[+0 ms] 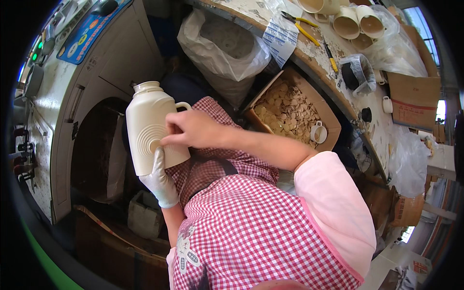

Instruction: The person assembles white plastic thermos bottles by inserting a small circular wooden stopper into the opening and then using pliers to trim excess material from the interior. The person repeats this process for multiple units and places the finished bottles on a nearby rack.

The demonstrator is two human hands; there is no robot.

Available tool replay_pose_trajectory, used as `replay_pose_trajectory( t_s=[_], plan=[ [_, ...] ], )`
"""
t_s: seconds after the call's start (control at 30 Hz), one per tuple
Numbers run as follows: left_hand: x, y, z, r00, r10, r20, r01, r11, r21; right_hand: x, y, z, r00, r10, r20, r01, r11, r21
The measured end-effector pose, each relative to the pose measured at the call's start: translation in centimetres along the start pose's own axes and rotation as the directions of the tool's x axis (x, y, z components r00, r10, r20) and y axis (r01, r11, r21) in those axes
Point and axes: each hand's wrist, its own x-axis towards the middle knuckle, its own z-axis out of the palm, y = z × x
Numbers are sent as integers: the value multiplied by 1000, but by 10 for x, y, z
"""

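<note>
A cream plastic jug body with a ribbed ring pattern on its side and a small handle is held in front of me. My left hand, in a white glove, grips it from below. My bare right hand presses its fingertips against the centre of the ring pattern. Whether a small part sits under the fingers is hidden. I wear a red-and-white checked apron with a pink sleeve.
A cardboard box full of small round cream discs holds a small white cup. A white sack stands behind it. The curved bench carries yellow-handled pliers, cream jug bodies and plastic bags. A grey machine stands at the left.
</note>
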Motion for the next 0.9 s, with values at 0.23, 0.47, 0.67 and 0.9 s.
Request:
replay_pose_trajectory(
  t_s=[0.23, 0.47, 0.67, 0.9],
  plan=[
    [15, -3, -21, 987, -113, 110, 133, 971, -200, -50, 118, -299, 706, -359, -611, -301, 628, -718],
    [20, 1, -21, 941, -333, 54, 327, 862, -386, -150, 321, -524, 847, 168, -505, -531, 197, -824],
    [24, 23, -7, 925, -376, 56, 370, 858, -358, -111, 194, -405, 564, 294, -772, -392, 918, 64],
    [21, 25, 4, 928, -371, 10, 354, 876, -326, -43, 1, -59, 936, 230, 268, -348, 721, 599]
  ],
)
